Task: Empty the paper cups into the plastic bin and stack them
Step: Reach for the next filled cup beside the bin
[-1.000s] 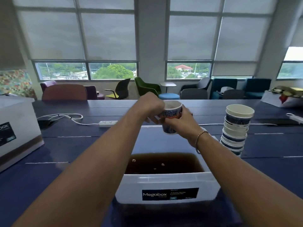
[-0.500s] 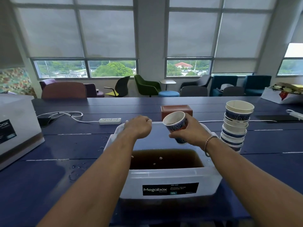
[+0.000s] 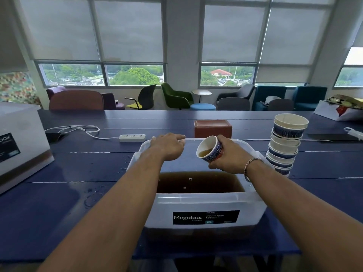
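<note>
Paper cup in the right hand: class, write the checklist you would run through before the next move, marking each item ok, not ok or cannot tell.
1. Right hand grips the paper cup: ok.
2. Cup is tilted above the plastic bin: ok.
3. Cup is emptied: not ok, brown liquid lies inside it.
4. Bin has room for more: ok, its liquid sits well below the rim.
5. Left hand steadies the bin: cannot tell, it lies at the far rim but no grip shows.
6. Stack of cups stands beside the bin, top cup free: ok.
</note>
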The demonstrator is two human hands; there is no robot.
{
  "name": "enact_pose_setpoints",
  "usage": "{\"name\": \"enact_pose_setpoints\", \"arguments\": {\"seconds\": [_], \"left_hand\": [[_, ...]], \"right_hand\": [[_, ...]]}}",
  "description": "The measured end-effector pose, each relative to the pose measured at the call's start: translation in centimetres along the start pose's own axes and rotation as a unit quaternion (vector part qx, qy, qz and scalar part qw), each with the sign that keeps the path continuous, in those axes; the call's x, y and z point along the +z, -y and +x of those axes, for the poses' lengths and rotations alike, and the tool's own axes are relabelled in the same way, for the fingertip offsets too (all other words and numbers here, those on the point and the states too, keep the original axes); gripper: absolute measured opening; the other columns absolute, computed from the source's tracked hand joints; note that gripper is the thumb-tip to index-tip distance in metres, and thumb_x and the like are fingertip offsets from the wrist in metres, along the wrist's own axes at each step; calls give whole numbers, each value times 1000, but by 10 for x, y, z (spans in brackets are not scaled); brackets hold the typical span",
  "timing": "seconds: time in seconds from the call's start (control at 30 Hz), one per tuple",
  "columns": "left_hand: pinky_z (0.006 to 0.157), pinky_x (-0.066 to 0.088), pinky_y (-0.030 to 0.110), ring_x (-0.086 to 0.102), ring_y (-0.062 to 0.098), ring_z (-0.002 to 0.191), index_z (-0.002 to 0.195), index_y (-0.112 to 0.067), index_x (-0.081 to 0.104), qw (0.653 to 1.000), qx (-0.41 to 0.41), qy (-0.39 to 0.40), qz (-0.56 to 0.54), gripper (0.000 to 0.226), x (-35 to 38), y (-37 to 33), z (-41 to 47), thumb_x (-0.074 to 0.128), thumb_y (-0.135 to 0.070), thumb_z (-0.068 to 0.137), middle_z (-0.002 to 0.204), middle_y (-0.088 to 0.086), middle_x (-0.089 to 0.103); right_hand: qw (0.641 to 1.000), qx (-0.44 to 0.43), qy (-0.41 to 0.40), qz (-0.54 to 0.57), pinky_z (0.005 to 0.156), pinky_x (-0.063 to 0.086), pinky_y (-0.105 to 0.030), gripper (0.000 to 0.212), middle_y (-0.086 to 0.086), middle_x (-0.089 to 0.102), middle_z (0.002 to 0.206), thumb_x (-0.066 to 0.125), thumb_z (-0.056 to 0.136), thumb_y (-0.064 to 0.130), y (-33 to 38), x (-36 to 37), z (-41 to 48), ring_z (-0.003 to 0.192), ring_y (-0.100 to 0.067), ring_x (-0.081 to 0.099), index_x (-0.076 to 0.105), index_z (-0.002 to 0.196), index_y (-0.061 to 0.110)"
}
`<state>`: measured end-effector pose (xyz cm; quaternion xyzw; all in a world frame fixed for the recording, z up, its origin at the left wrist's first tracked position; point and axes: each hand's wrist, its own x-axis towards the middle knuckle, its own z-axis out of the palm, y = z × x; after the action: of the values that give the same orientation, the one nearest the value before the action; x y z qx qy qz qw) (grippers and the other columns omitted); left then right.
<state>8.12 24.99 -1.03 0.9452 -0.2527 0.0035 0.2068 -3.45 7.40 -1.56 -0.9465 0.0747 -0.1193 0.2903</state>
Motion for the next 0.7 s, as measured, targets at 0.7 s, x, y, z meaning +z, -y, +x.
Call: {"name": "enact_pose_setpoints", "arguments": {"seconds": [0.7], "left_hand": [[119,16,58,24,32,147,148,-38,38,1000,0,15,24,47,-5,-2,-10,40,-49,102,159,4,31]], "right_hand": [[988,14,-78,-133,82,50,-37,66,-4,56,115,81,68,30,3,-4,-4,103,-23,49,41,120,25]]}}
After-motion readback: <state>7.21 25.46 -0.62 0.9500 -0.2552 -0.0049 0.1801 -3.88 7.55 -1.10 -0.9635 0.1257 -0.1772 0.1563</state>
